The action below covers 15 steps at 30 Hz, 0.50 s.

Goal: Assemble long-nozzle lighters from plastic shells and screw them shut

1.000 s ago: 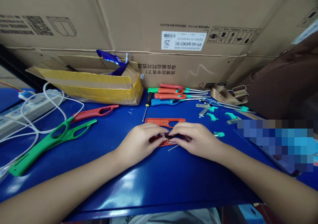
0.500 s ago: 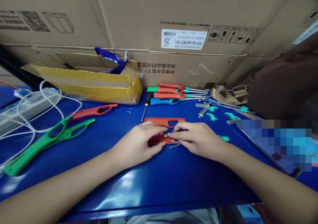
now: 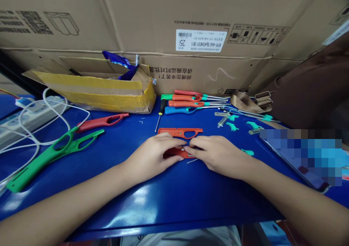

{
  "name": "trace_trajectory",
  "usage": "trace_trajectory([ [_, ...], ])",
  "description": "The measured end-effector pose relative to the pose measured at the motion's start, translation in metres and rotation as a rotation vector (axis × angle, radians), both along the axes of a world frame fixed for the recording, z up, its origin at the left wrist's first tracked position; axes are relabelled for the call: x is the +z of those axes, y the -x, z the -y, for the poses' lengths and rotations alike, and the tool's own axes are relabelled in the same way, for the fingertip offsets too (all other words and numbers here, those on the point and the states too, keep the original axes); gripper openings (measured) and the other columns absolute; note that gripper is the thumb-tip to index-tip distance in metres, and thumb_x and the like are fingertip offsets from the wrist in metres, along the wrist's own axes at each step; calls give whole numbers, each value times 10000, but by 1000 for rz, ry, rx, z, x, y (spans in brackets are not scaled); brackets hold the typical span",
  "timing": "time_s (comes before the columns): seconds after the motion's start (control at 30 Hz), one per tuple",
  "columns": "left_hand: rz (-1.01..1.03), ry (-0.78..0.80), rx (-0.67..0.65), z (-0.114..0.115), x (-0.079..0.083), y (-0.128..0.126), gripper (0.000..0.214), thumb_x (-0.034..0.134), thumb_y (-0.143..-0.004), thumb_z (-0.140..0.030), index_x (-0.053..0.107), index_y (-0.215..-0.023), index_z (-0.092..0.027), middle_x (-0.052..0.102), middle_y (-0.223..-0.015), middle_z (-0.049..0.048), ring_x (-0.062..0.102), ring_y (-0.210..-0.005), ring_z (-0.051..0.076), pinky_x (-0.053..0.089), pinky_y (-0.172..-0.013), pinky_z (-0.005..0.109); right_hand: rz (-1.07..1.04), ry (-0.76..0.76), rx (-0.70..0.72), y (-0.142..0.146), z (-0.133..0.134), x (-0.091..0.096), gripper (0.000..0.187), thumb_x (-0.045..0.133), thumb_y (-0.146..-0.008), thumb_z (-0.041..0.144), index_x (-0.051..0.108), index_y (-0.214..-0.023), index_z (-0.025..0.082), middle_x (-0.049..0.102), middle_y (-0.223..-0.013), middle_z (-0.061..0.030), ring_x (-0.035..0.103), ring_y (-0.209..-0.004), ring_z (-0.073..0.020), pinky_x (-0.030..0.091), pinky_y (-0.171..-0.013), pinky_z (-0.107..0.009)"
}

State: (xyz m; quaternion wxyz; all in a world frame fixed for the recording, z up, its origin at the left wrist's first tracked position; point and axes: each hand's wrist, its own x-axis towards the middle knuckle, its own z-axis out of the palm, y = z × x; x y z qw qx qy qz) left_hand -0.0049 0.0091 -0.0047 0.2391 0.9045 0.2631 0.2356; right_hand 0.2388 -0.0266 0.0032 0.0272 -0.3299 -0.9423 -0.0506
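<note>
An orange lighter casing half (image 3: pixel 177 152) lies on the blue table with its inside facing up, partly hidden by my fingers. My left hand (image 3: pixel 152 153) curls around its left part, thumb along the near edge and fingers along the far one. From the right, my right hand (image 3: pixel 215 151) presses its fingertips together at the casing's middle and right end, near a small pale part set inside; whether they pinch that part is hidden. A second orange casing half (image 3: pixel 174 132) rests just beyond both hands. A thin metal piece (image 3: pixel 192 161) pokes out on the near side.
A screwdriver (image 3: pixel 160 115) and several stick lighters (image 3: pixel 188 103) lie behind. Teal triggers (image 3: pixel 232 126) and clear fuel tanks (image 3: pixel 223 120) are scattered right, near a phone (image 3: pixel 297 166). Green casing halves (image 3: pixel 49 158), a red one (image 3: pixel 100 123), white cables (image 3: pixel 38 140) and a yellow-taped box (image 3: pixel 109 98) stand left.
The fingers of my right hand have shifted slightly and drawn closer together over the casing half. My left hand keeps its hold. The view has tilted a little.
</note>
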Motion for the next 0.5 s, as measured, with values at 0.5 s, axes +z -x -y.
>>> trace_trajectory([
  [0.5, -41, 15, 9, -2, 3, 4, 373, 749, -899, -244, 681, -1262, -187, 784, -1106, 56, 737, -989, 213, 573, -880, 341, -308, -3, -228, -25, -9, 19, 284, 488, -1049, 316, 751, -1040, 209, 745, -1105, -68, 698, -960, -206, 503, -790, -322],
])
